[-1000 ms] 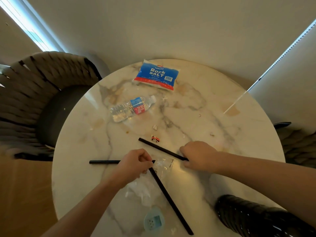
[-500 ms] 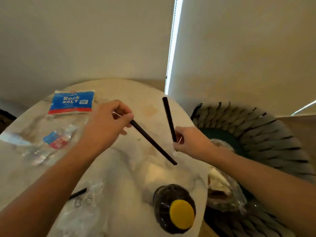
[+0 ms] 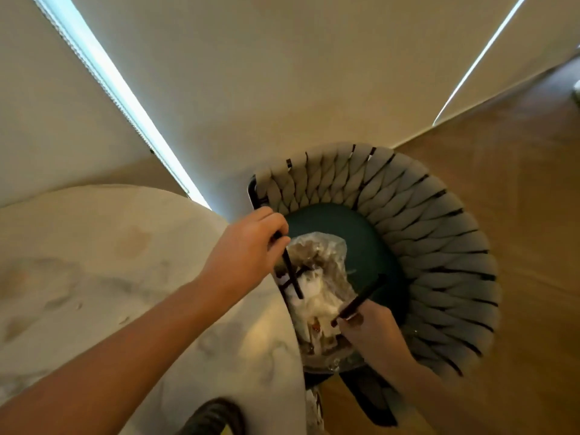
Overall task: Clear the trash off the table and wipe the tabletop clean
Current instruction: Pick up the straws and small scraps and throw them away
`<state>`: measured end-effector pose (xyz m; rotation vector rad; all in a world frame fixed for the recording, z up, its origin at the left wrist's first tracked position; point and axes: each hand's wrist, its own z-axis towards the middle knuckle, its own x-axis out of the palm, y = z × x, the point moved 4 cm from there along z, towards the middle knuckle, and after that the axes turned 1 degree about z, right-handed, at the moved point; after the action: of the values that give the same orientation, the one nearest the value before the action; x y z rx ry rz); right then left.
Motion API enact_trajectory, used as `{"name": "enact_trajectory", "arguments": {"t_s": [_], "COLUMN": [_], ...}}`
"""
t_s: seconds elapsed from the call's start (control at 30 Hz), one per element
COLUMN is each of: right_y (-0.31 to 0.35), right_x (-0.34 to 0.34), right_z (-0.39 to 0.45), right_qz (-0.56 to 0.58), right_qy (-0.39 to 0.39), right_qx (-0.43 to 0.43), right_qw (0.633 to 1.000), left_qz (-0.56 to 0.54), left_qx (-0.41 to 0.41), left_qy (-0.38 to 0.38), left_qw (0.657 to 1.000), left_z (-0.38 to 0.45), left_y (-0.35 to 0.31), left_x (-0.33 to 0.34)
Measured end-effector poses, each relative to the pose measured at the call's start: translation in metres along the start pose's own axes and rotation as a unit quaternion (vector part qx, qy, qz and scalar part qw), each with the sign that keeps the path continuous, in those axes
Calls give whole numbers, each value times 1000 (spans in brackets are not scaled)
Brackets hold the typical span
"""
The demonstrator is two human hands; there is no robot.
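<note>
Black straws go bag-ward: your left hand (image 3: 248, 246) pinches one straw (image 3: 292, 274) upright at centre frame, tip down into the clear trash bag (image 3: 317, 277) on the chair (image 3: 439, 233), while your right hand (image 3: 370, 331), lower right, grips a second straw (image 3: 361, 298) angled toward the same opening. Left of both lies the marble desk (image 3: 110, 262), not yet wiped.

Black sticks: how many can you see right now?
2: one stick gripped by the left hand, another by the right hand, both over the trash bag. More may be hidden.
</note>
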<state>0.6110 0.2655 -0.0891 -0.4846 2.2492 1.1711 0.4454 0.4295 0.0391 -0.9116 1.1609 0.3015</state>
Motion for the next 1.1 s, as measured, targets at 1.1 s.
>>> {"name": "enact_trajectory", "arguments": {"t_s": [1.1], "right_y": [149], "right_x": [-5], "right_z": [-25], "right_qz": [26], "right_qy": [9], "right_qx": [-164], "right_qw": [986], "left_qz": [-71], "left_qx": [-246], "left_qy": [-27], "left_qw": [966], "left_z": [-145], "left_y": [65], "left_x": [-62]}}
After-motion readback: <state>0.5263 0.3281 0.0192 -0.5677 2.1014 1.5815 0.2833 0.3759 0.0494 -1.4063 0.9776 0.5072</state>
